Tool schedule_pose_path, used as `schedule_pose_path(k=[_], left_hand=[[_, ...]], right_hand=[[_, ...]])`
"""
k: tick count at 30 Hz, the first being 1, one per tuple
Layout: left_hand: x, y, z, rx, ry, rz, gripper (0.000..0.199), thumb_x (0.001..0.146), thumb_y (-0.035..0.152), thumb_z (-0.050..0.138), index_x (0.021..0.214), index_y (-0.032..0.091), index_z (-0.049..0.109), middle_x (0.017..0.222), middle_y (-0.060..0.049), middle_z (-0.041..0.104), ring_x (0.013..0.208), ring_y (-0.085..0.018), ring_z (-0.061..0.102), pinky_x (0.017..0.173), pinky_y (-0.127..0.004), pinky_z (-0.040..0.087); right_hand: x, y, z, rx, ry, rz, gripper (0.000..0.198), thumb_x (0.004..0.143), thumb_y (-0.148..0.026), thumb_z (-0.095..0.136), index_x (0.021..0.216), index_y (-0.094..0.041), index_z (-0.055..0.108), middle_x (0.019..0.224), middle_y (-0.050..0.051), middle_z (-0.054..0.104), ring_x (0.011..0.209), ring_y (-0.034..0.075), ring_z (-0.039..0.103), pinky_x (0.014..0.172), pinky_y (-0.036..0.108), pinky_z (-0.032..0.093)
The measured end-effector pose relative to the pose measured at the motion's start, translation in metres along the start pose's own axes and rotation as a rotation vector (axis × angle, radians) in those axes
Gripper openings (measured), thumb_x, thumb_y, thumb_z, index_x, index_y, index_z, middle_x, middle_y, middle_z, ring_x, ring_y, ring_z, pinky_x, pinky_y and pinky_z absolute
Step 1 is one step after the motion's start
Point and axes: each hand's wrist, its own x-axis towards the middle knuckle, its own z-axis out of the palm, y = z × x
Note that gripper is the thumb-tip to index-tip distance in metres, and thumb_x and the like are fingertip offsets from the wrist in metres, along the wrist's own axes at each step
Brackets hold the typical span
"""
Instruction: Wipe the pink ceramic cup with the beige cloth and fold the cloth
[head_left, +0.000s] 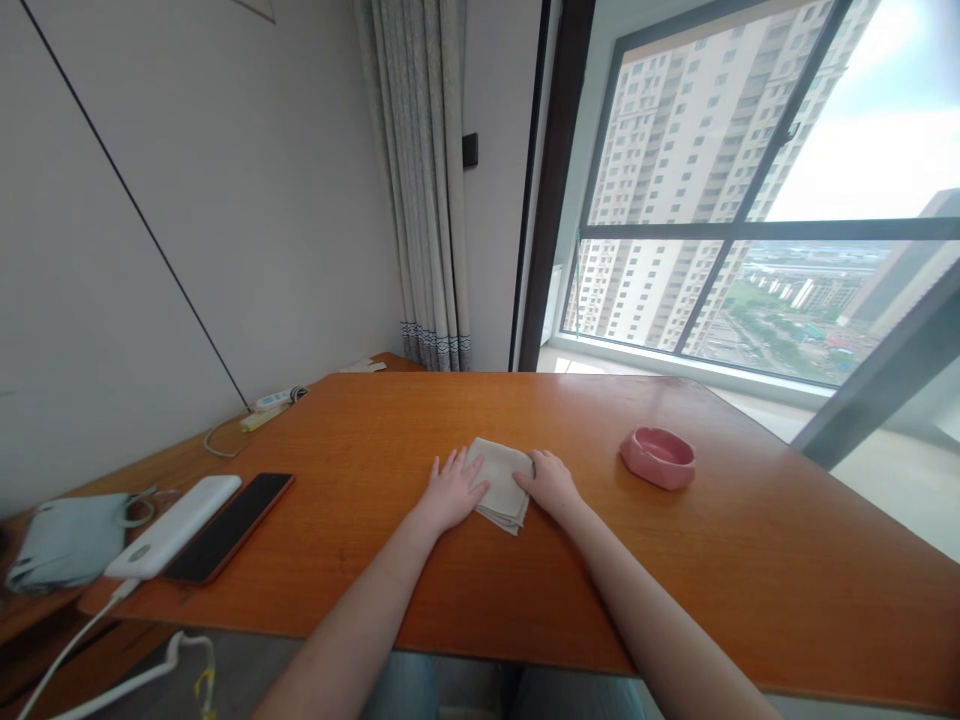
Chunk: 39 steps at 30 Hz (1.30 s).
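A folded beige cloth (499, 475) lies flat on the wooden table, in several layers that show at its near edge. My left hand (451, 492) rests on the cloth's left side, fingers spread and thumb over the fabric. At the right edge my right hand (553, 484) lies palm down, its thumb touching the cloth and its fingers by the far right corner. The right fingers look slightly bent and are partly hidden, but no grip on the fabric shows.
A pink ashtray (658, 458) stands to the right on the table (360, 430). At the left lie a black phone (229, 527), a white power bank (176, 525) with a cable, and a pale pouch (71, 540). A power strip (274, 399) sits by the wall.
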Motion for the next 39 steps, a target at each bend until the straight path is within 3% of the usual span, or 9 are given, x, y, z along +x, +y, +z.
schedule_pose_path(k=[3, 8, 13, 18, 21, 24, 28, 33, 39], left_hand=[[-0.002, -0.003, 0.0, 0.006, -0.055, -0.041, 0.059, 0.082, 0.056, 0.045, 0.131, 0.022, 0.049, 0.147, -0.015, 0.034, 0.138, -0.034, 0.022, 0.109, -0.056, 0.006], [-0.001, -0.001, -0.008, -0.151, 0.096, -0.067, 0.024, 0.082, 0.036, 0.05, 0.095, 0.019, 0.061, 0.094, -0.011, 0.066, 0.094, -0.025, 0.06, 0.086, -0.037, 0.042], [-0.001, -0.008, -0.008, -0.361, -0.025, -0.126, 0.042, 0.073, 0.02, 0.055, 0.115, 0.019, 0.051, 0.073, 0.0, 0.06, 0.063, -0.016, 0.058, 0.065, -0.027, 0.045], [-0.004, 0.002, -0.012, -0.085, 0.149, 0.039, 0.041, 0.082, 0.04, 0.05, 0.117, 0.018, 0.056, 0.114, -0.012, 0.059, 0.108, -0.025, 0.054, 0.095, -0.038, 0.039], [-0.006, 0.009, -0.009, -0.042, -0.056, 0.177, 0.053, 0.088, 0.049, 0.039, 0.133, 0.022, 0.045, 0.144, -0.011, 0.04, 0.134, -0.026, 0.032, 0.11, -0.043, 0.02], [-0.007, 0.01, -0.002, 0.019, -0.25, 0.175, 0.066, 0.089, 0.059, 0.027, 0.144, 0.023, 0.03, 0.153, -0.009, 0.023, 0.141, -0.026, 0.015, 0.113, -0.049, 0.008], [-0.008, 0.01, 0.002, 0.106, -0.269, 0.139, 0.076, 0.087, 0.066, 0.018, 0.147, 0.02, 0.02, 0.155, -0.009, 0.012, 0.143, -0.026, 0.008, 0.113, -0.051, 0.004], [-0.008, 0.013, -0.003, 0.134, -0.265, 0.135, 0.078, 0.086, 0.067, 0.017, 0.147, 0.019, 0.02, 0.154, -0.011, 0.013, 0.143, -0.026, 0.008, 0.113, -0.053, 0.005], [-0.01, 0.029, -0.009, 0.178, -0.128, 0.263, 0.076, 0.088, 0.064, 0.02, 0.147, 0.017, 0.022, 0.155, -0.011, 0.011, 0.143, -0.024, 0.006, 0.115, -0.047, 0.002]], right_hand=[[0.0, 0.001, 0.001, 0.028, 0.006, -0.002, 0.039, 0.077, -0.039, 0.056, 0.108, -0.016, 0.058, 0.108, 0.014, 0.059, 0.104, 0.028, 0.054, 0.087, 0.036, 0.039], [0.003, 0.004, 0.001, 0.135, 0.09, -0.01, 0.02, 0.074, -0.03, 0.058, 0.091, -0.017, 0.058, 0.097, 0.009, 0.06, 0.093, 0.022, 0.055, 0.08, 0.03, 0.04], [0.004, 0.002, -0.005, 0.214, 0.141, -0.048, 0.011, 0.08, -0.023, 0.047, 0.085, -0.019, 0.056, 0.084, 0.004, 0.062, 0.08, 0.018, 0.056, 0.073, 0.028, 0.04], [-0.002, -0.003, -0.01, 0.178, 0.159, -0.129, 0.023, 0.081, -0.026, 0.05, 0.101, -0.019, 0.059, 0.102, 0.008, 0.063, 0.097, 0.021, 0.057, 0.086, 0.031, 0.039], [-0.006, 0.001, -0.014, 0.21, 0.03, -0.064, 0.058, 0.078, -0.032, 0.057, 0.13, -0.014, 0.042, 0.116, 0.013, 0.06, 0.104, 0.024, 0.057, 0.087, 0.032, 0.041], [-0.008, 0.007, -0.023, 0.212, -0.136, 0.022, 0.077, 0.075, -0.03, 0.063, 0.139, -0.007, 0.029, 0.103, 0.014, 0.065, 0.091, 0.024, 0.061, 0.076, 0.031, 0.044], [-0.012, 0.005, -0.043, 0.313, -0.312, 0.054, 0.063, 0.072, -0.013, 0.059, 0.132, -0.009, 0.04, 0.076, 0.004, 0.064, 0.066, 0.015, 0.06, 0.06, 0.024, 0.044], [-0.015, 0.0, -0.05, 0.437, -0.548, 0.11, 0.033, 0.076, -0.012, 0.048, 0.109, -0.015, 0.056, 0.052, -0.004, 0.055, 0.043, 0.011, 0.052, 0.045, 0.021, 0.04], [-0.014, 0.013, -0.04, 0.174, -0.443, 0.21, 0.051, 0.069, -0.026, 0.066, 0.115, -0.012, 0.048, 0.071, 0.006, 0.068, 0.057, 0.02, 0.063, 0.052, 0.029, 0.046]])
